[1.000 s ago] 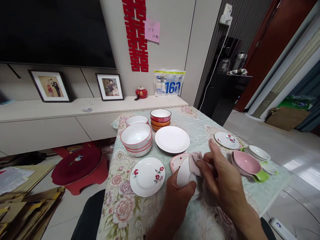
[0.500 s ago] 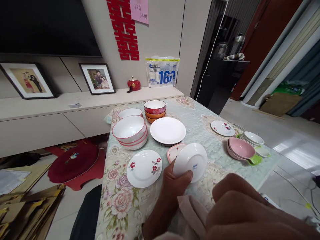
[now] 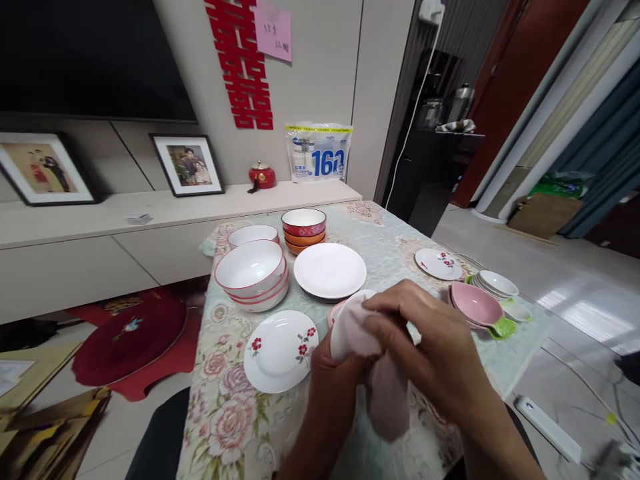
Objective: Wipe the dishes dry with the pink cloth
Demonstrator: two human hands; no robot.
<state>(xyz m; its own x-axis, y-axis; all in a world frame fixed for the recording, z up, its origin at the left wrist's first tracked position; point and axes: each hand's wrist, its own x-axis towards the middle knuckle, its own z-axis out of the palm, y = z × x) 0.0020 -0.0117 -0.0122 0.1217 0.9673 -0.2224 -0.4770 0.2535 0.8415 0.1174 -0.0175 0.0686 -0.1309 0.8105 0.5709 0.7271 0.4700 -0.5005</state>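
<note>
My left hand [image 3: 336, 373] grips a small white plate [image 3: 338, 339] by its lower left side, tilted up above the table. Against the plate's face my right hand [image 3: 425, 340] presses a pale pink cloth [image 3: 361, 330], fingers closed on it. One end of the cloth hangs down below both hands, slightly blurred. Most of the plate is hidden by the cloth and fingers. Just left of my hands a white plate with red flowers [image 3: 280, 353] lies flat. Partly covered behind the held plate is a pink dish [image 3: 334, 313].
White bowls with red rims [image 3: 255, 273] stand stacked at the left, beside red and orange bowls [image 3: 303, 230]. A stack of white plates [image 3: 330, 270] is in the middle. Pink bowls [image 3: 477, 303], small white bowls [image 3: 499, 283] and a flowered plate [image 3: 439, 264] sit at the right edge.
My right hand has come from the lower right onto the plate, bringing the cloth up over its face. My left hand still holds the plate. The view has shifted slightly.
</note>
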